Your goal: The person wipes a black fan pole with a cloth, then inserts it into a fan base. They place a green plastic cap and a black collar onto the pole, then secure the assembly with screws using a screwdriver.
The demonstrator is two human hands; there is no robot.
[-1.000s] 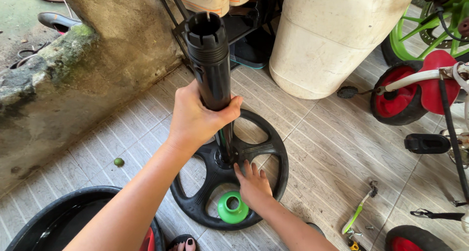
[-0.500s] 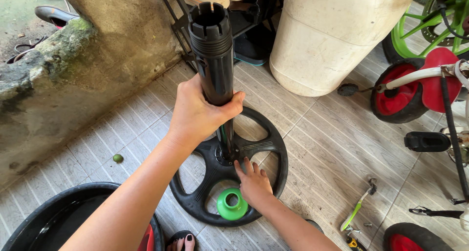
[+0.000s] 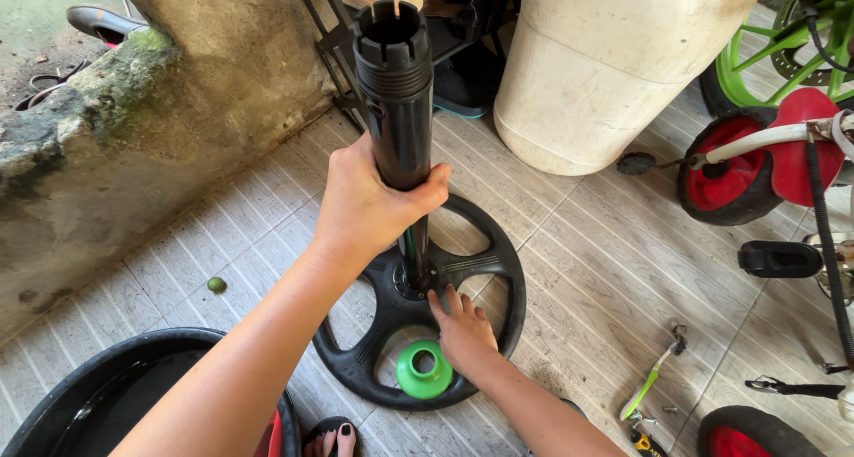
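On the tiled floor, the left hand (image 3: 365,210) clamps a black pole (image 3: 398,101); the right hand (image 3: 463,331) presses open-fingered on the round black base (image 3: 498,270) beside a green ring (image 3: 423,370).

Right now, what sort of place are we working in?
Probably a home's covered yard or porch used for storage: tiled floor, a mossy concrete wall, a big water drum, and children's tricycles parked around.
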